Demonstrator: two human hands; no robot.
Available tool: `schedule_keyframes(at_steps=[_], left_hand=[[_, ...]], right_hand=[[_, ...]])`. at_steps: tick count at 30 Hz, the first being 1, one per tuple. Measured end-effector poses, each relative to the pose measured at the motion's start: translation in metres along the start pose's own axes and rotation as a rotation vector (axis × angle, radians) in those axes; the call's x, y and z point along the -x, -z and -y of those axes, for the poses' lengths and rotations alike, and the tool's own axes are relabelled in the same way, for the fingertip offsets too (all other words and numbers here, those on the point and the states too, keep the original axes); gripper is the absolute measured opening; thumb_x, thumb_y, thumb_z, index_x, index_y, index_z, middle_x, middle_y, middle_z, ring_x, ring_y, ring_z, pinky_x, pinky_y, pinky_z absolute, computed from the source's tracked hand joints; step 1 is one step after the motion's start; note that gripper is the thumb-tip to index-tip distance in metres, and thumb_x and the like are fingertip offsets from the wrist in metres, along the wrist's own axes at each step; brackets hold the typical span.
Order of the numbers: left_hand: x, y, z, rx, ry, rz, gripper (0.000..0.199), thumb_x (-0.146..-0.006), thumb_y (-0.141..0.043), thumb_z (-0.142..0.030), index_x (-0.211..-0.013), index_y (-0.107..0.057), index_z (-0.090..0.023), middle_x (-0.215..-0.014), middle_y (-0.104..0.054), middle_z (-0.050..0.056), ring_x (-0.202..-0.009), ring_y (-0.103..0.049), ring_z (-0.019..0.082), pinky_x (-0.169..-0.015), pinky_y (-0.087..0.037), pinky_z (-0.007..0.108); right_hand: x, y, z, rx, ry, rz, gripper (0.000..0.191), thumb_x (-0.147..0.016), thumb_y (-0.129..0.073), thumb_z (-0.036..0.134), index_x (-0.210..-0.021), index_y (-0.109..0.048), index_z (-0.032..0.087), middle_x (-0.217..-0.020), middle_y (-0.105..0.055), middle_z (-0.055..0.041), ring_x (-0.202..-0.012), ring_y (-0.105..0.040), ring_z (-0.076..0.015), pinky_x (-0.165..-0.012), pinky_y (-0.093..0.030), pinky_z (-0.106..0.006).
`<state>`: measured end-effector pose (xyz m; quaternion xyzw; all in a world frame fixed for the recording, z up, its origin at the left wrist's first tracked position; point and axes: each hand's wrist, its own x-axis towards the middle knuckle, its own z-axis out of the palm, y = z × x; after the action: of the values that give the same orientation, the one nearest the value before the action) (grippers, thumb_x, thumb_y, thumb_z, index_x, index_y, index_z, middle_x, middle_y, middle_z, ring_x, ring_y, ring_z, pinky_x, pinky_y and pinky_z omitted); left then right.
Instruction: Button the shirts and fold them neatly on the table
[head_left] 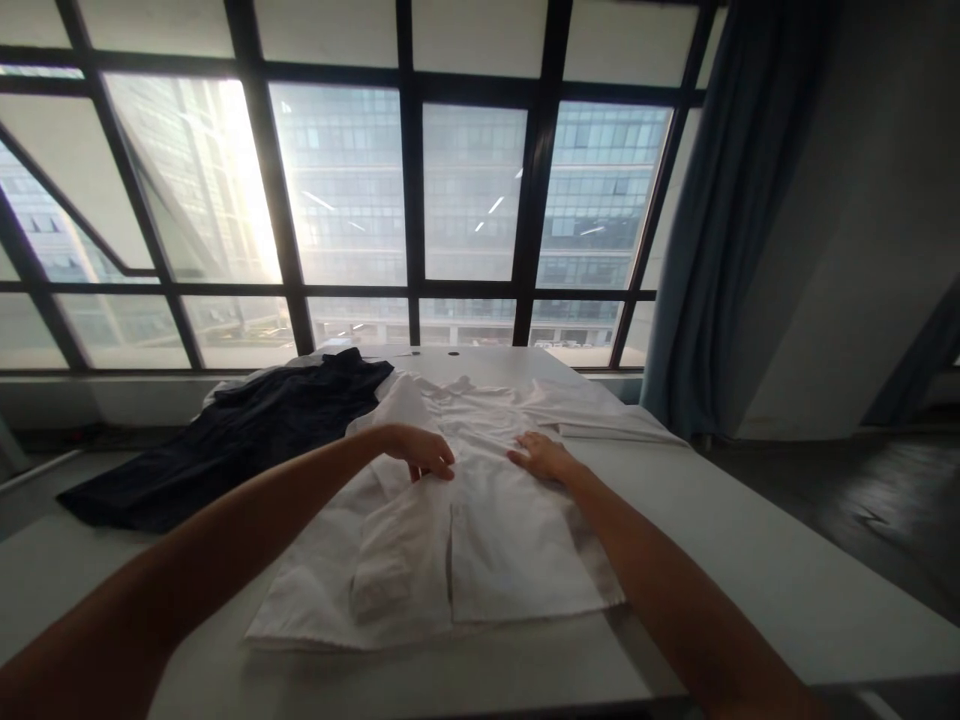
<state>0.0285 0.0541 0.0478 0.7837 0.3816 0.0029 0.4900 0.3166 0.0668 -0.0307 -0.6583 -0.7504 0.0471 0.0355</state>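
Bare forearms (247, 530) over white shirt (495, 520), dark garment (262, 430) alongside, curtain (720, 250) beyond

1. L hand (420, 450): bare, slim; nail detail too small to tell.
2. L forearm (262, 520): bare too, nearer the camera than L hand; narrow at wrist, wider twd. elbow.
3. R hand (546, 457): right of L hand, also bare, slim.
4. R forearm (660, 565): right of L hand, bare, smooth outline, approx. same taper.
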Motion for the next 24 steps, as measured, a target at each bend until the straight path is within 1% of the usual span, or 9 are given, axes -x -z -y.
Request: schedule_keyframes(at_steps=[2, 5, 8, 10, 12, 16, 19, 22, 24], left_hand=[[-0.007, -0.004, 0.007, -0.054, 0.084, 0.092, 0.028, -0.063, -0.079, -0.04, -0.075, -0.07, -0.017, -0.071, -0.068, 0.003, -0.061, -0.061, 0.016, -0.051, -0.049, 0.024], [-0.006, -0.003, 0.01, 0.05, 0.096, 0.108, 0.03, -0.066, -0.078, -0.039, -0.086, -0.071, -0.018, -0.076, -0.068, 0.002, -0.063, -0.061, 0.015, -0.051, -0.048, 0.023], [0.001, -0.006, 0.006, 0.275, 0.033, 0.079, 0.043, -0.068, -0.078, -0.034, -0.107, -0.069, -0.019, -0.077, -0.066, 0.001, -0.064, -0.061, 0.013, -0.054, -0.049, 0.022], [0.006, -0.011, 0.004, 0.464, -0.051, 0.054, 0.054, -0.07, -0.077, -0.03, -0.121, -0.064, -0.02, -0.082, -0.067, 0.002, -0.067, -0.061, 0.011, -0.06, -0.05, 0.022], [0.008, -0.016, 0.004, 0.612, -0.127, 0.035, 0.06, -0.071, -0.077, -0.026, -0.128, -0.059, -0.021, -0.092, -0.068, 0.003, -0.072, -0.062, 0.01, -0.065, -0.049, 0.021], [0.005, -0.018, 0.015, 0.547, -0.197, 0.045, 0.07, -0.069, -0.079, -0.027, -0.134, -0.052, -0.026, -0.114, -0.066, 0.007, -0.084, -0.063, 0.013, -0.074, -0.049, 0.025], [0.004, -0.015, 0.028, 0.246, -0.152, 0.053, 0.068, -0.063, -0.083, -0.032, -0.126, -0.058, -0.022, -0.093, -0.071, 0.004, -0.073, -0.063, 0.013, -0.068, -0.048, 0.025], [0.013, -0.013, 0.034, -0.023, -0.053, 0.105, 0.04, -0.059, -0.084, -0.04, -0.089, -0.07, -0.018, -0.065, -0.067, -0.002, -0.058, -0.057, 0.012, -0.057, -0.044, 0.023], [0.024, -0.014, 0.03, -0.039, -0.025, 0.159, 0.034, -0.058, -0.084, -0.043, -0.074, -0.07, -0.018, -0.063, -0.066, -0.002, -0.058, -0.057, 0.012, -0.056, -0.044, 0.022]], right_hand=[[0.001, 0.002, 0.003, 0.016, 0.012, -0.054, 0.062, -0.093, -0.041, 0.055, -0.141, -0.047, 0.016, -0.152, -0.037, -0.0131, -0.14, -0.03, -0.0277, -0.112, -0.023, -0.043], [0.003, 0.007, 0.009, -0.001, 0.065, -0.182, 0.053, -0.089, -0.052, 0.047, -0.132, -0.056, 0.017, -0.143, -0.047, -0.0131, -0.134, -0.038, -0.0281, -0.111, -0.025, -0.041], [0.005, 0.01, 0.019, -0.166, 0.173, -0.258, 0.039, -0.088, -0.053, 0.044, -0.113, -0.067, 0.017, -0.117, -0.066, -0.0119, -0.111, -0.057, -0.0252, -0.098, -0.039, -0.035], [0.006, 0.01, 0.027, -0.356, 0.234, -0.208, 0.042, -0.09, -0.048, 0.051, -0.096, -0.07, 0.015, -0.09, -0.072, -0.0099, -0.082, -0.065, -0.0204, -0.078, -0.048, -0.03], [0.008, 0.011, 0.035, -0.579, 0.262, -0.085, 0.055, -0.091, -0.04, 0.061, -0.089, -0.066, 0.013, -0.072, -0.069, -0.0068, -0.055, -0.059, -0.0138, -0.057, -0.046, -0.025], [0.018, 0.015, 0.05, -0.891, 0.278, 0.201, 0.069, -0.089, -0.029, 0.072, -0.105, -0.057, 0.012, -0.066, -0.067, -0.0044, -0.04, -0.053, -0.0088, -0.038, -0.035, -0.019], [0.026, 0.018, 0.056, -0.884, 0.295, 0.268, 0.064, -0.086, -0.046, 0.069, -0.12, -0.049, 0.015, -0.071, -0.068, -0.0025, -0.043, -0.057, -0.0092, -0.037, -0.035, -0.017], [0.029, 0.017, 0.059, -0.841, 0.294, 0.316, 0.065, -0.079, -0.066, 0.058, -0.128, -0.045, 0.02, -0.075, -0.068, 0.0001, -0.047, -0.058, -0.0083, -0.039, -0.039, -0.016], [0.029, 0.014, 0.06, -0.831, 0.286, 0.354, 0.062, -0.075, -0.072, 0.054, -0.121, -0.05, 0.019, -0.073, -0.066, 0.0017, -0.046, -0.057, -0.0079, -0.04, -0.041, -0.017]])
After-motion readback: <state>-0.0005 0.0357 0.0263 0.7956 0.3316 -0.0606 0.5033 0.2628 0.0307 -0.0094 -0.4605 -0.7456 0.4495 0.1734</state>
